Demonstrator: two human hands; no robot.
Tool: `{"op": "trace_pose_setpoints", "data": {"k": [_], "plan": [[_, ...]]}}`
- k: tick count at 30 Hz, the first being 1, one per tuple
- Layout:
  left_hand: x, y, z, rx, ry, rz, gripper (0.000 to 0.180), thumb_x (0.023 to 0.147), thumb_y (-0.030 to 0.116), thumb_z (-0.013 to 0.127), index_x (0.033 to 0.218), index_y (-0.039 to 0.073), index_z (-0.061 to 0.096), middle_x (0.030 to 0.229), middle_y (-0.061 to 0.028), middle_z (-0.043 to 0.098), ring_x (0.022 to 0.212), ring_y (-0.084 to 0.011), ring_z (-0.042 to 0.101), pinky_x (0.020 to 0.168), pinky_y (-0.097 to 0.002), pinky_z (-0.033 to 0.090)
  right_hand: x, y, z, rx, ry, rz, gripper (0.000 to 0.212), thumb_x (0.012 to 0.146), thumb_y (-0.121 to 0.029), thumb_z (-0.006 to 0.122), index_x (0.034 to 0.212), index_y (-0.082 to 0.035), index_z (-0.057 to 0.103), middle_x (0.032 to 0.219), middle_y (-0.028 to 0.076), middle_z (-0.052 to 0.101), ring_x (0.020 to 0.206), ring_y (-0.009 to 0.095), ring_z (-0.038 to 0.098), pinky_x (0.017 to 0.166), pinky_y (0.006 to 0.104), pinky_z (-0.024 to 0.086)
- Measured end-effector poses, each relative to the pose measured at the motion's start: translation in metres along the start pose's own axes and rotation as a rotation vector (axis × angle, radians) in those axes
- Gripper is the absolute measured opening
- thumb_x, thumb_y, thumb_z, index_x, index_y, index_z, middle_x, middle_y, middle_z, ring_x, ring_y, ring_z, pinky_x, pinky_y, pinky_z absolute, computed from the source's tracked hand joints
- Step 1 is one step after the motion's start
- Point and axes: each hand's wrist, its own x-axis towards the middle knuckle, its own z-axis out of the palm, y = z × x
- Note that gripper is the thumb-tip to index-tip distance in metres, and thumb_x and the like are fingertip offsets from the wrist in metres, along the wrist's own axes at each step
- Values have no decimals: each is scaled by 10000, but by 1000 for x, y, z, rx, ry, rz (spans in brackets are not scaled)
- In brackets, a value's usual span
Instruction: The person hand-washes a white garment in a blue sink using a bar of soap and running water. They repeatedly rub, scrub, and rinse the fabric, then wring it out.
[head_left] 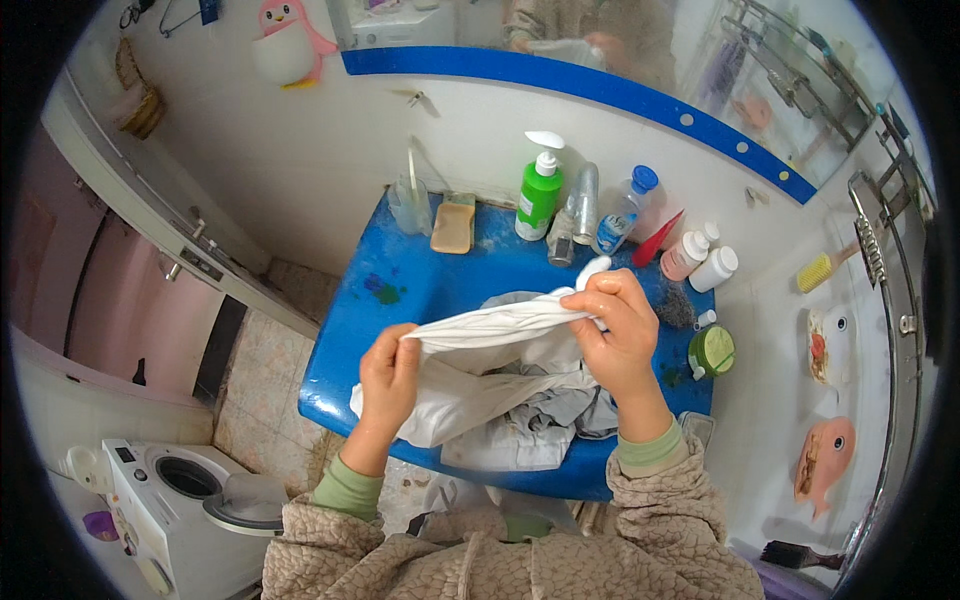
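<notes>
White cloth point(495, 328): mid-frame; one edge lifted and stretched, slack folds left below, so partway, I'd judge.
Grey fabric point(548, 411): bunched lower centre, neither hand on it.
Left hand point(388, 380): closed, pinching the cloth's left end.
Right hand point(620, 330): curled, pinching its right end.

No lettering or number is sharp enough to read. The green pump bottle point(540, 198) bears a small pale label on its front, its print blurred. A blue label marks the clear blue-capped bottle point(622, 214), too small to make out. Any print on the pink bottle point(684, 257) is illegible, as is whatever the dark display point(124, 454) on the washing machine point(178, 520) shows.
</notes>
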Motion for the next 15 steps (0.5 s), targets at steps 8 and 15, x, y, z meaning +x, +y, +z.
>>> {"op": "trace_pose_setpoints", "data": {"k": [8, 15], "plan": [[5, -73, 2, -156, 87, -329, 212, 907, 154, 500, 967, -27, 592, 807, -21, 593, 713, -75, 501, 634, -212, 410, -19, 39, 25, 82, -373, 220, 216, 747, -28, 622, 961, -56, 628, 1102, 93, 554, 933, 282, 568, 779, 359, 477], [-20, -112, 13, 539, -174, -47, 479, 776, 191, 646, 1224, 92, 509, 1286, -164, 446, 1223, -308, 379, 924, -490, 369, -154, 143, 26, -471, -1030, 727, 354, 750, -298, 649, 1074, -155, 630, 1263, 87, 468, 1129, 280, 463, 924, 419, 373]]}}
